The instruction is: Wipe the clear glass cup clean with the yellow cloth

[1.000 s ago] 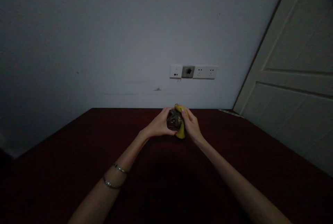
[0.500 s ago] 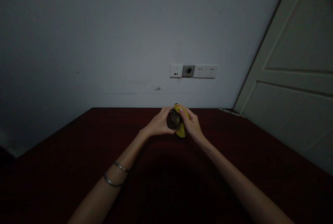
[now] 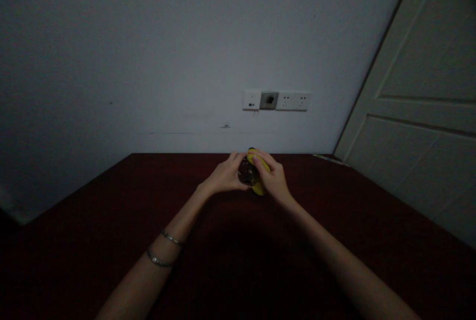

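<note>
**Yellow piece creeps over the glass**

By the middle of the dark red table's [image 3: 111, 221] far edge, the left hand's [image 3: 223, 180] grip is closed round a small dark rounded glass vessel [image 3: 246, 174]. The right hand's [image 3: 275, 181] grip pinches a curved yellow piece [image 3: 259, 188], perhaps a sponge, and has slid further over the vessel's top than half a second ago, so the two press closer. The piece's long axis runs far to near, its upper end toward the wall.

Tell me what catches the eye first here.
Two hands meet at the far middle of the dark red table: the left hand grips a small glassy object, and the right hand presses a yellow item against it. Behind them, a row of white sockets sits on the wall; two bracelets ring the left forearm.
</note>
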### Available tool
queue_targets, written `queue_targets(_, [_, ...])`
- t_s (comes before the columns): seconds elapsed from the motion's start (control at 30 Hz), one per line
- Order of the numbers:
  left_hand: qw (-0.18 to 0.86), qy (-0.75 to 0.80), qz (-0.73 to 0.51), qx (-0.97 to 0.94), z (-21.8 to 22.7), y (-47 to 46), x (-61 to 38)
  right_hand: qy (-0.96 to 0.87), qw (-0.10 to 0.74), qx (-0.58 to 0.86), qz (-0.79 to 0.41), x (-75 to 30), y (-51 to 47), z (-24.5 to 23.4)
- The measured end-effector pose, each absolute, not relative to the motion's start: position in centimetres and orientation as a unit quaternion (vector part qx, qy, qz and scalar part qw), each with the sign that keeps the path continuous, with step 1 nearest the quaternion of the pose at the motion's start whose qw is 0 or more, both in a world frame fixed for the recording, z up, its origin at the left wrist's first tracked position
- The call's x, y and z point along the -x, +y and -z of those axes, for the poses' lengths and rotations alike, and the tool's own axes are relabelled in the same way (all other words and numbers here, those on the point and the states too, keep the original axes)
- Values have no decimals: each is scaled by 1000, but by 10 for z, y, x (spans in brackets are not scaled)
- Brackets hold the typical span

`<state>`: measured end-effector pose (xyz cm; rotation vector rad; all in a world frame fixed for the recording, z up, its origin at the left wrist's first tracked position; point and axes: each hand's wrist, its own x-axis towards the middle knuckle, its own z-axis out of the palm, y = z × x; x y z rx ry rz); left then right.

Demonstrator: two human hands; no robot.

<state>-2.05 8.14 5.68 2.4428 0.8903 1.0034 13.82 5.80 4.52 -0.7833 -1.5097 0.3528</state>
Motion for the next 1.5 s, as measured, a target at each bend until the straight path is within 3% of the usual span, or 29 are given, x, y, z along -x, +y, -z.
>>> queue_targets(0.1, [171, 309, -356, -865, -55, 83, 19, -655, 648, 352, -167, -136, 58, -45])
queue_targets(0.2, [185, 300, -381, -855, -52, 86, 18, -710, 617, 325, -100, -136, 50, -47])
queue_targets(0.37, [278, 280, -402, -826, -51, 87, 16, -797, 544, 260, -35, -140, 39, -50])
queue_targets(0.6, [322, 273, -400, -813, -64, 74, 11, -658, 665, 319, -154, -139, 54, -51])
queue_targets(0.73, [327, 294, -385, -811, -59, 76, 10, -624, 674, 345, -193, -138, 55, -50])
queue_targets(1.0, [267, 341, -403, -806, -55, 85, 15, -806, 532, 256, -34, -140, 40, -52])
queue_targets(1.3, [354, 354, -407, -764, -52, 84, 8, -619, 674, 340, -214, -141, 59, -46])
queue_targets(1.5, [449, 355, -386, -723, -50, 85, 9, -679, 654, 295, -156, -138, 46, -49])
